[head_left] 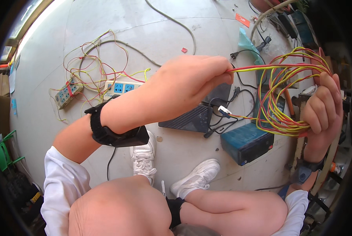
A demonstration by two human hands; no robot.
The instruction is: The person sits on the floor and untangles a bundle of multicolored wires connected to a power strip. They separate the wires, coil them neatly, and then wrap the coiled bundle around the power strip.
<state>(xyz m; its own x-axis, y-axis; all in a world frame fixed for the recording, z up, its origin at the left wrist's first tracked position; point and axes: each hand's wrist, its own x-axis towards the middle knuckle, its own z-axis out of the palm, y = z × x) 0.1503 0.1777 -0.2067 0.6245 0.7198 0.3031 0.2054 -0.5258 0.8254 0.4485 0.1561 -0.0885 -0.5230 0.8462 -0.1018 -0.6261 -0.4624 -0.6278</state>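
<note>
Left hand (207,76) to right hand (321,108), 1 straight run of red-and-yellow wire (278,66)!
Far left, a tangle of thin wires (98,74) sprawls over 2 power strips (119,88) on the grey floor (117,17); next, the left hand, fingers closed in a pinch on the wire; below it, a black ridged box (188,118), then a blue box (244,142); and out right, the right hand, fingers curled round the raised coil (265,108) the wire runs into.

At the person's (121,204) left, 2 power strips (68,94) lie on the floor (124,23) among loose wires (115,73). Beyond 2 shoes (197,177) sits a case (187,119), a box (246,143) to its right. Farther right, a wire coil (267,94) is in the right hand (325,105), right of the left hand (195,78).
</note>
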